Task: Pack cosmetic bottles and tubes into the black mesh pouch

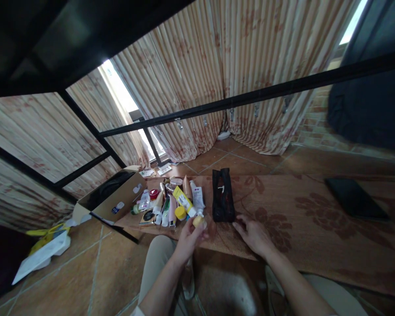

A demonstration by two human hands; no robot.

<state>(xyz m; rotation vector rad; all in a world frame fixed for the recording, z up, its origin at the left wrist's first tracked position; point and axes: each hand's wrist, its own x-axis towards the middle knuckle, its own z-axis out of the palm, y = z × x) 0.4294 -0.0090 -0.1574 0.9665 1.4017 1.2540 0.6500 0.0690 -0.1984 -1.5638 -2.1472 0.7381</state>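
Observation:
My left hand [190,238] is closed around a small, round, pale-yellow item [198,220], perhaps a little jar; its exact kind is unclear. Just beyond it lies a pile of cosmetics, among them a yellow tube [183,200], a white tube [198,198], a yellow-lidded jar [180,213] and a pink tube [172,210]. A black mesh-topped pouch [223,197] lies to the right of the pile, with dark contents showing faintly. My right hand [254,235] rests at the pouch's near right corner, its fingers apart and the fingertips at its edge.
The low bench has a brown patterned cloth [283,210]. A cardboard box [113,195] with dark contents stands at its left end, and a black tablet-like device [355,197] lies at right. A black metal bar [197,112] crosses before the curtains. White and yellow items [46,245] are on the floor.

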